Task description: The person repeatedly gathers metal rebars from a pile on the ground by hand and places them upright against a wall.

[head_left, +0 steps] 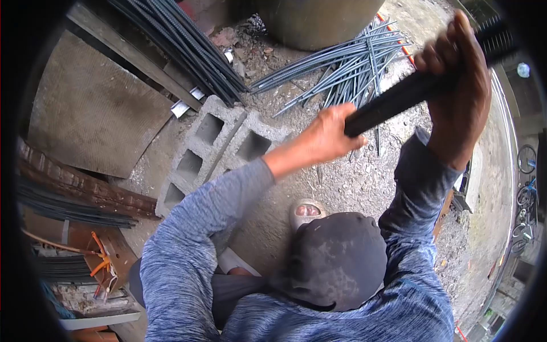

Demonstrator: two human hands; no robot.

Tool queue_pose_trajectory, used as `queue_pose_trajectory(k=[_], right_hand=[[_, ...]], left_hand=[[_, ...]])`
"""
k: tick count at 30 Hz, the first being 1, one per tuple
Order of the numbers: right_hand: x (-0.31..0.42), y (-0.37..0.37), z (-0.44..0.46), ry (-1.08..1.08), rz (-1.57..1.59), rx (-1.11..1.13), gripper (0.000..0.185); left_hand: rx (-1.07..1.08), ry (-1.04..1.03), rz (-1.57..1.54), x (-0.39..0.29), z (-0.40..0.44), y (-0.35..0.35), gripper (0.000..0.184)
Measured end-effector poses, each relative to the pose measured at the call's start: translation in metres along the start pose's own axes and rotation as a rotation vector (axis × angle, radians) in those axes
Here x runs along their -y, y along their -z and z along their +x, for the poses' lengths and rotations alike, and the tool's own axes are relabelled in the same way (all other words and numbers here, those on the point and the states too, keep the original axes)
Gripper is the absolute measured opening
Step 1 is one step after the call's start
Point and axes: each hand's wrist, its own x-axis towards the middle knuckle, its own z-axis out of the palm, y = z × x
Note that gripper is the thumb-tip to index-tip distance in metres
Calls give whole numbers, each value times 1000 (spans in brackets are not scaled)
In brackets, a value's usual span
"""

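Note:
A thick, dark, ribbed length that looks like a bundle of rebar (393,105) slants across the upper right, blurred by motion. My left hand (333,132) is closed around its lower end, the thumb beneath it. Higher up, my right hand (462,85) wraps the same bundle, fingers curled over the far side. The bundle's upper end runs into the dark corner of the view. Below it, several thin cut rebar pieces (367,68) lie in a loose heap on the ground. Concrete hollow blocks (225,142) stand just left of my left forearm.
Long rebar (176,45) lies at the upper left beside a wooden plank (134,51) and a board (94,108). A large rounded container (319,23) stands at the back. A cap (342,259) and a sandaled foot (307,211) show below. Bicycles (527,159) are far right.

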Motion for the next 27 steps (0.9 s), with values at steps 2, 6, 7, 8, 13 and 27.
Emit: queue_pose_trajectory(k=[2,6,7,8,13,27], right_hand=[[3,-4,11,42,66,186,19],[-26,-53,7,117,-321,-81,24],[-42,-49,5,61,-302,-38,28],[-59,-48,1,35,-257,-39,29],[-90,-53,-4,61,-274,43,32],[-115,-64,-11,313,-491,-167,21]], left_hand=[[-70,-70,-17,5,19,11,29],[-115,-111,-72,42,34,25,27],[-104,-114,-52,57,33,27,25],[-96,-114,-35,78,32,26,23],[-157,-53,-123,86,24,33,22],[-382,-123,-216,75,31,10,22]])
